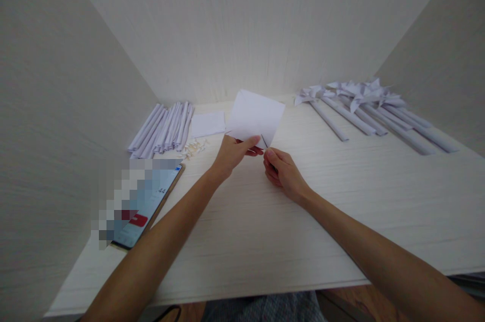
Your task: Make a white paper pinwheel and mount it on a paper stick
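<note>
My left hand [232, 153] pinches the near corner of a white square sheet of paper [254, 116], held up tilted above the pale wooden table [341, 201]. My right hand [281, 170] sits just to the right, fingers closed around a small thin dark tool whose tip [264, 141] pokes up against the paper's lower edge; what the tool is I cannot tell.
Rolled white paper tubes [162, 130] lie in a pile at back left, beside a stack of paper squares [207, 124] and small pale bits [195, 148]. Finished paper pinwheels on tubes [364, 107] lie at back right. A phone [149, 206] rests near the left wall.
</note>
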Demonstrator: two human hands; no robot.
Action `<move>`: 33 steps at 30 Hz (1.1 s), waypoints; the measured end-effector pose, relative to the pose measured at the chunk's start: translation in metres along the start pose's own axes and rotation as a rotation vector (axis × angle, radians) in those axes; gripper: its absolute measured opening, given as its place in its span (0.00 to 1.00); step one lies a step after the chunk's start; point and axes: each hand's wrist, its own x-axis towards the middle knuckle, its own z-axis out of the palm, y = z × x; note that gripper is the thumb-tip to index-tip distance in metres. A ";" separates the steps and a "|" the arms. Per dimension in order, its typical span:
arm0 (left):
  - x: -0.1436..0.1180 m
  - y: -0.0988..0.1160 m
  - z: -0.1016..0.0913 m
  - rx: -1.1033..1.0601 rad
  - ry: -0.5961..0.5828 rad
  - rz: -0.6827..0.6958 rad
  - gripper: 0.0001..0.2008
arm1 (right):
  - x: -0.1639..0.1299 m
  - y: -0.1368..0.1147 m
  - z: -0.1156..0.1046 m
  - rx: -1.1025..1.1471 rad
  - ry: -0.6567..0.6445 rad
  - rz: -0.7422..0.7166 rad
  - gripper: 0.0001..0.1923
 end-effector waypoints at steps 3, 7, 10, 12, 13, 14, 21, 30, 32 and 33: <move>0.000 0.000 0.000 -0.015 -0.001 -0.008 0.06 | 0.000 0.001 0.000 0.005 0.000 0.000 0.18; 0.000 -0.001 0.001 -0.021 -0.003 -0.020 0.06 | 0.000 0.001 -0.001 0.007 -0.005 0.003 0.18; -0.001 -0.001 0.001 -0.018 -0.010 -0.021 0.05 | 0.000 0.002 -0.001 0.012 -0.005 -0.001 0.18; -0.001 -0.001 0.001 -0.012 -0.017 -0.014 0.04 | 0.000 0.003 -0.001 0.013 -0.003 -0.004 0.18; -0.001 -0.001 0.001 -0.007 -0.022 -0.009 0.04 | 0.000 0.003 -0.001 0.012 -0.001 -0.005 0.18; -0.001 0.000 0.001 0.000 -0.025 -0.003 0.04 | 0.000 0.003 -0.001 0.010 0.003 -0.007 0.18; -0.002 -0.001 0.001 0.017 -0.045 0.014 0.05 | 0.000 0.002 -0.001 0.012 0.007 -0.005 0.19; -0.003 -0.002 0.002 0.035 -0.063 0.007 0.05 | 0.000 0.002 0.000 0.041 0.006 -0.004 0.20; -0.002 -0.002 0.002 0.032 -0.061 0.007 0.05 | 0.000 0.002 0.000 0.036 0.010 -0.004 0.19; -0.002 -0.003 0.002 0.029 -0.059 0.008 0.05 | 0.000 0.002 -0.001 0.031 0.012 -0.004 0.19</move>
